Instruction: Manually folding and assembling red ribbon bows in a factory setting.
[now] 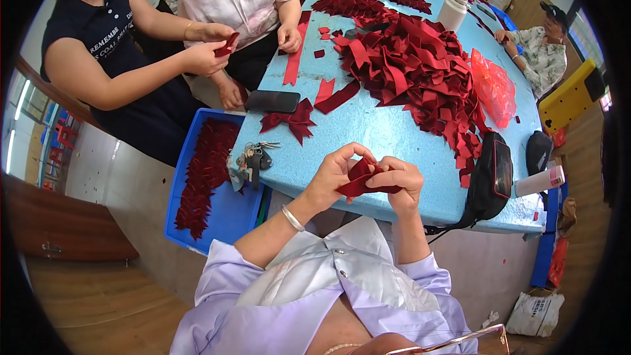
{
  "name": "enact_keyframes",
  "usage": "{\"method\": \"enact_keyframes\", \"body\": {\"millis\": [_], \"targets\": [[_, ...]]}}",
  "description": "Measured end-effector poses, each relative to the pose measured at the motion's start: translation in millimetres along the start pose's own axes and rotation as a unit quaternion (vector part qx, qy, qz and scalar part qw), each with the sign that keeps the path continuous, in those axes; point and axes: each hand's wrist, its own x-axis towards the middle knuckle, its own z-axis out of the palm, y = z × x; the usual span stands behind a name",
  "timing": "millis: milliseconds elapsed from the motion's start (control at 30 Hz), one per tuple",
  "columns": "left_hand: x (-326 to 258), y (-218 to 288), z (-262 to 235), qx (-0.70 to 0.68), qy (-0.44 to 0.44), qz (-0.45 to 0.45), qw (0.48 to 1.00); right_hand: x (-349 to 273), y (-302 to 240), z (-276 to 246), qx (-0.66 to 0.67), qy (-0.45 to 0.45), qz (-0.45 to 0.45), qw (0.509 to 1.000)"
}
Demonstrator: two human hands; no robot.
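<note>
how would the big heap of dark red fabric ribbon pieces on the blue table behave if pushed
The heap of dark red fabric ribbon pieces would probably slump and scatter rather than slide whole, since loose pieces spill along its edge. Its folded loops suggest light, springy give. Strays may slide easily on the glossy pale blue tabletop.
</note>
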Motion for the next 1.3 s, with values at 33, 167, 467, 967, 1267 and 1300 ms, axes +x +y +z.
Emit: {"method": "enact_keyframes", "body": {"millis": [33,167,467,967,1267,1300], "targets": [[1.0,-0.5,-1.4,0.000,0.002,0.001,1.000,0.1,-0.1,0.1,0.002,-0.002,0.000,1.000],[4.0,-1.7,-2.9,0.018,-0.011,0.003,1.000,2.5,-5.4,-0.5,-0.022,0.001,0.035,0.999],[5.5,-8.2,0.8,0.084,-0.012,-0.026,0.996,-3.0,-3.7,-19.6,-0.077,-0.124,-0.032,0.989],[6.5,-2.3,7.2,0.139,-0.039,-0.096,0.985,-6.7,-8.6,-18.1,-0.213,-0.182,-0.096,0.955],[5.1,-16.7,31.6,0.197,0.128,-0.002,0.972,-12.7,-1.9,-11.2,-0.285,-0.068,-0.103,0.951],[6.4,-11.7,29.4,0.174,0.107,-0.027,0.979,-11.1,-3.9,-10.4,-0.292,-0.074,-0.109,0.947]]}}
